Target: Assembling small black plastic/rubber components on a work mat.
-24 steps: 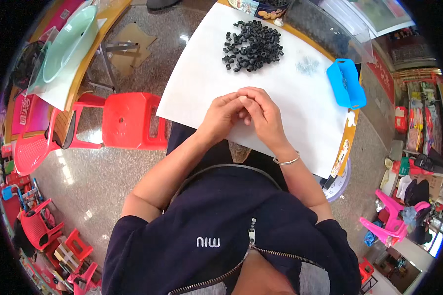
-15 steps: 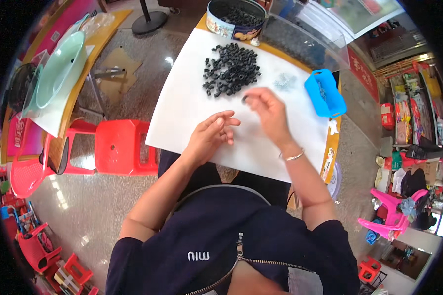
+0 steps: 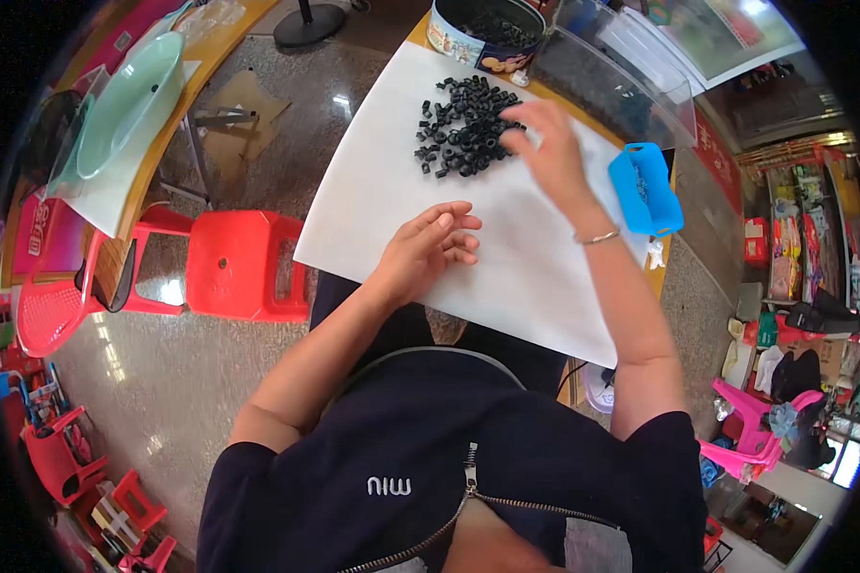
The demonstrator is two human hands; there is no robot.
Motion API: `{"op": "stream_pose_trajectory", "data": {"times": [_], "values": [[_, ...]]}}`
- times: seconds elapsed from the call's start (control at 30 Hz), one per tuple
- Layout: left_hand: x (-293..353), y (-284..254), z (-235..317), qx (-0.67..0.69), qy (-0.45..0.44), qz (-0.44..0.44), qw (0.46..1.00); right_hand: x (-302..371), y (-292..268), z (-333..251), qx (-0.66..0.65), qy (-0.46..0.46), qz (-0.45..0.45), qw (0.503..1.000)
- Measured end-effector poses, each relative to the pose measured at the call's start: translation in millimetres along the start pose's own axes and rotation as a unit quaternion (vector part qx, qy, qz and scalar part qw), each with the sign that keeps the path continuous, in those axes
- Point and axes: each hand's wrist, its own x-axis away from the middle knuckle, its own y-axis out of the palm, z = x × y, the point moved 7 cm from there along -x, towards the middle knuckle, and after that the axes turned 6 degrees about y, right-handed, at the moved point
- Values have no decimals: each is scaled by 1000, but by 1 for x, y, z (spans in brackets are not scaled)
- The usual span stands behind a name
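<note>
Small black cylindrical pieces (image 3: 463, 129) lie in a loose pile on a white sheet (image 3: 354, 205) covering the table. My right hand (image 3: 549, 153) reaches over the pile's right edge, its thumb and fingers apart; nothing shows between them, though the hand is slightly blurred. Nearer to me, my left hand (image 3: 425, 248) hovers above the sheet, palm turned inward. Its fingers are loosely bent and apart, and I see nothing in them. At the right stands a blue plastic basket (image 3: 631, 186) with small silvery bits inside.
Behind the pile are a round tin (image 3: 449, 43) of dark pieces and a clear plastic bin (image 3: 583, 67). A red stool (image 3: 225, 263) stands left of the table. Farther left, a pale green basin (image 3: 129, 115) rests on another table.
My right hand has moved away from me to the pile; the small dark piece at its fingertips no longer shows. The left hand keeps about the same pose. The view has shifted slightly.
</note>
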Motion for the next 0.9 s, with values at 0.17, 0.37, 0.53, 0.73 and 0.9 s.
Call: {"op": "stream_pose_trajectory", "data": {"times": [0.17, 0.37, 0.53, 0.73, 0.9], "values": [[2, 1, 0, 22, -3, -2, 1000, 37, 41, -33, 9, 1, -47, 999], [1, -1, -1, 7, -3, -9, 1000, 47, 45, -32, 46, 2, -14, 999], [0, -1, -1, 10, -4, -8, 1000, 59, 35, -30, 28, 22, 7, 999], [2, -5, -2, 15, -1, 27, 1000, 84, 30, -34, -362, 298, -43, 882], [0, -7, -3, 45, 5, 15, 999, 103, 43, -50, -442, 293, -55, 846]]}}
